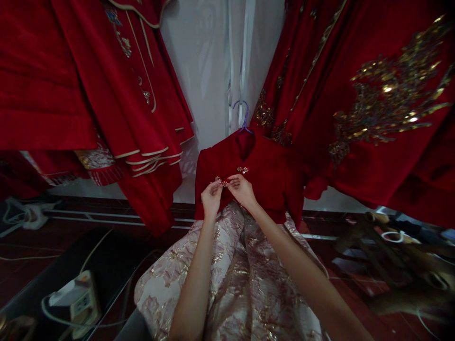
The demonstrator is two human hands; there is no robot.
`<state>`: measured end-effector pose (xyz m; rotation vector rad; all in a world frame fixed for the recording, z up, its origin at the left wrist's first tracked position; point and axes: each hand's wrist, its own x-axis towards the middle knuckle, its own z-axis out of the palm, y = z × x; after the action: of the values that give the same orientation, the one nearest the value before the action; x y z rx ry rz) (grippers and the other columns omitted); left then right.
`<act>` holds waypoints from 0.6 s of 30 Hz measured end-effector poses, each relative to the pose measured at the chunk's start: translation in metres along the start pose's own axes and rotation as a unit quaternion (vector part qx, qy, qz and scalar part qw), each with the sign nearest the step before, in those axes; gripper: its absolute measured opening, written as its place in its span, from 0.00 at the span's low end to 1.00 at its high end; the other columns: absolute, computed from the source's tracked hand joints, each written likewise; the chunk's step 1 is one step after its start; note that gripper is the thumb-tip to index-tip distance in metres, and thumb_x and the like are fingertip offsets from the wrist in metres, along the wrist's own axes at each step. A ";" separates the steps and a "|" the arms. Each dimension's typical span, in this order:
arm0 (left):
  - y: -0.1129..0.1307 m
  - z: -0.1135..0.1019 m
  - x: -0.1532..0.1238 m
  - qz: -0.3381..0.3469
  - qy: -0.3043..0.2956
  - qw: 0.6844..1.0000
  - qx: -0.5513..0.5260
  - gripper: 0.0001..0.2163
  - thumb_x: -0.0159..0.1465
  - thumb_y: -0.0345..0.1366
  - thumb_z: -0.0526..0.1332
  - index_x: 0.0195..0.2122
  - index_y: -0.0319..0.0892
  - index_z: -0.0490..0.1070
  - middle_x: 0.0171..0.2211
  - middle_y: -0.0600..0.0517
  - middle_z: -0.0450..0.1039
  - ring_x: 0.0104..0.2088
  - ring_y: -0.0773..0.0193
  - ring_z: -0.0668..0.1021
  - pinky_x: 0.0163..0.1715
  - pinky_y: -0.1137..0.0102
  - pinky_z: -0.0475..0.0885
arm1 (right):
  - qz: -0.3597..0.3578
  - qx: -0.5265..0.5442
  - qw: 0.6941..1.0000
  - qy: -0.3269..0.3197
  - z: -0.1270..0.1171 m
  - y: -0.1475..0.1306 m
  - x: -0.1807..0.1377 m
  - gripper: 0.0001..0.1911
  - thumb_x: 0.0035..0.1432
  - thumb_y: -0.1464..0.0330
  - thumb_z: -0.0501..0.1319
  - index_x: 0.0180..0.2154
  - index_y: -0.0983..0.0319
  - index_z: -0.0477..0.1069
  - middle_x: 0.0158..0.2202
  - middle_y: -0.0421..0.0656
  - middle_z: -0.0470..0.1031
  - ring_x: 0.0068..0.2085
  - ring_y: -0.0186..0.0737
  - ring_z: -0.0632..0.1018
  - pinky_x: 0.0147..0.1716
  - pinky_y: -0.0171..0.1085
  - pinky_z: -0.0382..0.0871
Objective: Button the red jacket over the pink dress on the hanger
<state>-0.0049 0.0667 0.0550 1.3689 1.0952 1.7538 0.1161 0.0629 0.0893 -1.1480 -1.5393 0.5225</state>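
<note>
A short red jacket point(268, 163) on a purple hanger point(245, 116) lies against my lap, over a pale pink and gold brocade skirt point(263, 279). Near the middle of the jacket front, my left hand point(212, 196) and my right hand point(242, 189) meet, both with fingers pinched on a jewelled flower clasp point(224, 183) at the front opening. Fingertips cover part of it. Just above them a second jewelled clasp point(242, 169) sits on the red cloth, touched by neither hand.
Red garments with cream piping point(117, 80) hang at the left, and a red garment with gold sequins point(394, 90) hangs at the right. A power strip point(84, 303) with cords rests on a dark surface at lower left. Wooden stools point(377, 255) stand at lower right.
</note>
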 end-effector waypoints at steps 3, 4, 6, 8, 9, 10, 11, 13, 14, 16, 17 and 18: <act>0.000 -0.002 -0.001 0.010 0.002 1.000 0.024 0.11 0.57 0.36 0.60 0.39 0.36 0.73 0.39 0.45 0.77 0.38 0.65 0.79 0.44 0.67 0.74 | -0.018 -0.002 1.000 0.016 0.002 -0.002 -0.005 0.10 0.50 0.68 0.59 0.37 0.62 0.67 0.30 0.42 0.74 0.29 0.34 0.75 0.32 0.34 0.72; -0.001 -0.003 -0.001 0.010 0.003 0.999 0.033 0.11 0.56 0.36 0.61 0.39 0.36 0.74 0.38 0.45 0.78 0.37 0.64 0.79 0.43 0.66 0.74 | -0.024 -0.005 1.000 0.018 0.002 -0.003 -0.006 0.10 0.50 0.68 0.59 0.37 0.62 0.67 0.30 0.42 0.73 0.30 0.34 0.75 0.32 0.34 0.72; -0.001 -0.004 -0.001 0.010 0.003 0.999 0.050 0.11 0.56 0.36 0.62 0.38 0.37 0.75 0.36 0.46 0.78 0.35 0.64 0.80 0.42 0.66 0.74 | -0.036 -0.013 0.999 0.019 0.003 -0.003 -0.007 0.09 0.51 0.68 0.58 0.37 0.62 0.67 0.31 0.43 0.73 0.30 0.34 0.75 0.33 0.35 0.72; -0.001 -0.006 -0.001 0.007 0.001 0.998 0.058 0.11 0.55 0.36 0.62 0.38 0.38 0.75 0.36 0.47 0.78 0.34 0.64 0.80 0.42 0.66 0.75 | -0.045 -0.020 0.999 0.020 0.003 -0.003 -0.007 0.08 0.52 0.69 0.57 0.37 0.62 0.67 0.32 0.43 0.73 0.31 0.34 0.75 0.33 0.35 0.72; -0.001 -0.006 -0.001 0.004 0.000 0.998 0.061 0.11 0.55 0.36 0.62 0.38 0.38 0.75 0.36 0.47 0.78 0.34 0.64 0.80 0.42 0.66 0.75 | -0.050 -0.021 0.998 0.019 0.003 -0.003 -0.007 0.08 0.52 0.69 0.57 0.37 0.62 0.67 0.32 0.43 0.73 0.31 0.34 0.74 0.33 0.35 0.72; -0.001 -0.006 0.000 0.001 -0.002 0.998 0.064 0.11 0.55 0.36 0.62 0.38 0.38 0.75 0.36 0.47 0.78 0.34 0.64 0.80 0.41 0.67 0.75 | -0.054 -0.023 0.998 0.020 0.003 -0.003 -0.006 0.08 0.52 0.69 0.57 0.36 0.62 0.67 0.32 0.43 0.73 0.30 0.34 0.74 0.33 0.35 0.72; 0.000 -0.007 0.001 -0.001 -0.004 0.998 0.067 0.10 0.55 0.36 0.62 0.37 0.38 0.75 0.35 0.47 0.78 0.34 0.64 0.80 0.41 0.67 0.75 | -0.059 -0.025 0.998 0.019 0.003 -0.003 -0.006 0.07 0.53 0.69 0.57 0.37 0.62 0.67 0.32 0.43 0.73 0.30 0.34 0.74 0.33 0.35 0.72; 0.000 -0.007 0.005 -0.001 -0.015 0.997 0.073 0.10 0.54 0.35 0.63 0.36 0.38 0.76 0.35 0.47 0.78 0.33 0.64 0.80 0.40 0.67 0.75 | -0.069 -0.032 0.997 0.018 0.002 -0.002 -0.005 0.07 0.53 0.69 0.56 0.36 0.62 0.67 0.32 0.43 0.73 0.30 0.34 0.74 0.33 0.35 0.72; 0.000 -0.007 0.008 -0.001 -0.022 0.997 0.077 0.10 0.53 0.35 0.63 0.36 0.38 0.76 0.34 0.46 0.78 0.33 0.64 0.80 0.39 0.68 0.75 | -0.074 -0.035 0.996 0.017 0.002 -0.001 -0.004 0.07 0.53 0.70 0.56 0.36 0.62 0.67 0.32 0.44 0.73 0.31 0.34 0.74 0.33 0.35 0.72; 0.000 -0.008 0.016 -0.007 -0.038 0.996 0.084 0.10 0.52 0.36 0.64 0.34 0.37 0.76 0.33 0.46 0.78 0.32 0.64 0.79 0.38 0.68 0.74 | -0.082 -0.040 0.996 0.014 0.001 0.000 -0.002 0.06 0.53 0.70 0.56 0.36 0.62 0.67 0.33 0.44 0.73 0.31 0.34 0.74 0.34 0.35 0.72; 0.000 -0.008 0.020 -0.014 -0.049 0.995 0.085 0.10 0.51 0.37 0.65 0.33 0.37 0.76 0.32 0.46 0.78 0.31 0.64 0.79 0.37 0.69 0.74 | -0.085 -0.041 0.995 0.013 0.001 0.001 -0.001 0.06 0.53 0.71 0.56 0.35 0.63 0.67 0.33 0.44 0.73 0.31 0.34 0.74 0.34 0.35 0.72; 0.000 -0.008 0.024 -0.024 -0.061 0.994 0.083 0.10 0.51 0.37 0.65 0.32 0.37 0.76 0.31 0.46 0.78 0.31 0.64 0.79 0.36 0.69 0.74 | -0.087 -0.042 0.995 0.013 0.001 0.002 -0.001 0.05 0.53 0.71 0.56 0.35 0.63 0.67 0.33 0.44 0.73 0.31 0.34 0.74 0.34 0.34 0.72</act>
<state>-0.0187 0.0856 0.0648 1.5164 1.2175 1.5523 0.1158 0.0635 0.0871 -1.0672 -1.6345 0.3282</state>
